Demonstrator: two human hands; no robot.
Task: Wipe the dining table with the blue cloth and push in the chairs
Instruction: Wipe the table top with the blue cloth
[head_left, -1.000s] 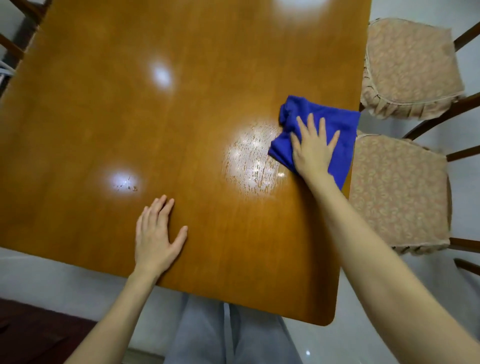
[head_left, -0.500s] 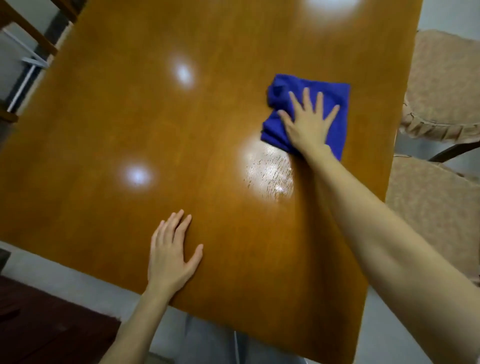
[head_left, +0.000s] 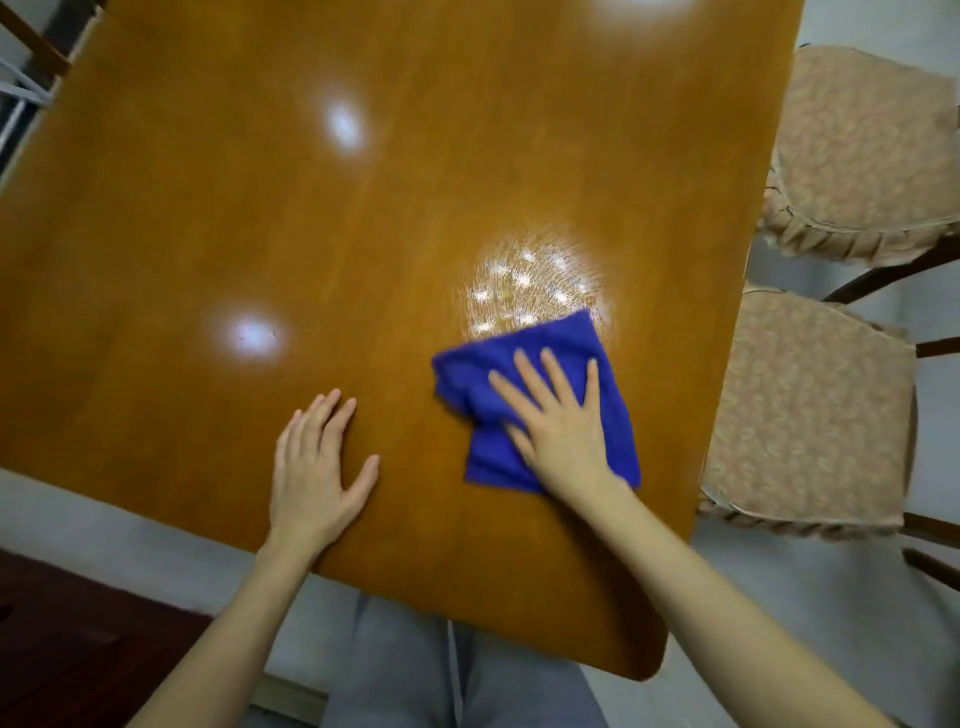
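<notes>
The blue cloth (head_left: 540, 358) lies folded on the glossy wooden dining table (head_left: 260, 218), near its right front part. My right hand (head_left: 558, 421) presses flat on the cloth with fingers spread. My left hand (head_left: 317, 473) rests flat on the bare tabletop to the left of the cloth, close to the near edge, holding nothing. Two chairs with beige patterned seat cushions stand along the table's right side: a near one (head_left: 810, 415) and a far one (head_left: 862, 156), both pulled out from the table.
Bright light reflections dot the tabletop, one smeared just beyond the cloth. A dark wooden piece (head_left: 78, 634) sits low at the left. Part of another chair frame (head_left: 31, 41) shows at the top left. My grey trousers (head_left: 441, 675) show below the table edge. The floor is pale.
My right hand has slid the blue cloth back toward me across the table. My left hand has stayed flat near the front edge. The view has shifted.
</notes>
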